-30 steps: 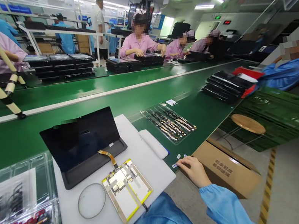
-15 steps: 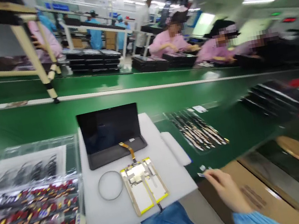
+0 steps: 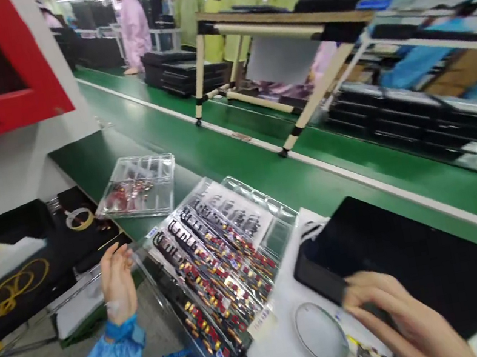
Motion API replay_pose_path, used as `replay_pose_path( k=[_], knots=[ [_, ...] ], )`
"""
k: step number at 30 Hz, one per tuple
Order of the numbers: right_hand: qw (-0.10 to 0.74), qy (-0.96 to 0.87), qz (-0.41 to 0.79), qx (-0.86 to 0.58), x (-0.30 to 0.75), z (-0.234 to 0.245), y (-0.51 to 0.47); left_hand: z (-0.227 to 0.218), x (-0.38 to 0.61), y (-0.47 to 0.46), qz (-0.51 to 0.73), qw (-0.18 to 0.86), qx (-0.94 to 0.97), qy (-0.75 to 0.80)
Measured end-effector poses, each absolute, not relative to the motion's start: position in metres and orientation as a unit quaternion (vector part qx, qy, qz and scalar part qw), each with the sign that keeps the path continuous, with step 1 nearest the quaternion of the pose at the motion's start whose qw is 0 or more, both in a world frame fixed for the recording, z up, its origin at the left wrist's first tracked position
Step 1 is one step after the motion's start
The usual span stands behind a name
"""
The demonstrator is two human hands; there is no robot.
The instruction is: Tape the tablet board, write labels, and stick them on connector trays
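My left hand (image 3: 118, 283), in a blue sleeve, is raised beside the left edge of a clear plastic tray (image 3: 277, 239). Its fingers are stretched out and hold nothing visible. The tray carries rows of small dark, red and gold parts (image 3: 213, 281) under a printed sheet. My right hand (image 3: 395, 311) is over the front edge of a black-screened device (image 3: 398, 248), thumb and fingers curled together; anything between them is hidden. Below it, a yellow-edged battery pack (image 3: 366, 353) shows only in part. A pale ring (image 3: 320, 333) lies on the white foam board (image 3: 290, 341).
A second clear tray (image 3: 142, 186) sits on the green bench behind. At left, a black surface (image 3: 19, 297) bears a tape roll (image 3: 79, 219) and a coil of yellow cord (image 3: 13, 289). A framed stand (image 3: 288, 40) is across the belt, with several people beyond.
The view has swung left, bringing the second tray and black surface into sight. My left hand has come into view. My right hand has moved from beside the foam board to the device.
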State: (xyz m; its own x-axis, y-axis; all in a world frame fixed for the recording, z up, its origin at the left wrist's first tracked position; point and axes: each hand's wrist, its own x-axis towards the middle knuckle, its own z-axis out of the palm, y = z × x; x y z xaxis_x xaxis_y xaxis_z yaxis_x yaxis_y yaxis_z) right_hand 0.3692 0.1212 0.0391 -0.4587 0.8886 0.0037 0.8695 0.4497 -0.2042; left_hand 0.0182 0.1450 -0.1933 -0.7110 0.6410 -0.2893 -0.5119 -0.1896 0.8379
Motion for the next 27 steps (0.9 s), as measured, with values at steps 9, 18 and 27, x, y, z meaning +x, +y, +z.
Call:
replay_pose_path(
  k=[9, 18, 27],
  knots=[
    [0.069, -0.894, 0.219, -0.384, 0.208, -0.013, 0.251, -0.186, 0.003, 0.152, 0.700, 0.436, 0.124, 0.552],
    [0.035, -0.882, 0.227, -0.411, 0.194, -0.046, 0.288, -0.199, -0.002, 0.156, 0.634, 0.476, 0.229, 0.565],
    [-0.011, -0.894, 0.207, -0.397, 0.160, -0.062, 0.295, -0.179, -0.021, 0.175, 0.595, 0.485, 0.317, 0.557]
  ],
)
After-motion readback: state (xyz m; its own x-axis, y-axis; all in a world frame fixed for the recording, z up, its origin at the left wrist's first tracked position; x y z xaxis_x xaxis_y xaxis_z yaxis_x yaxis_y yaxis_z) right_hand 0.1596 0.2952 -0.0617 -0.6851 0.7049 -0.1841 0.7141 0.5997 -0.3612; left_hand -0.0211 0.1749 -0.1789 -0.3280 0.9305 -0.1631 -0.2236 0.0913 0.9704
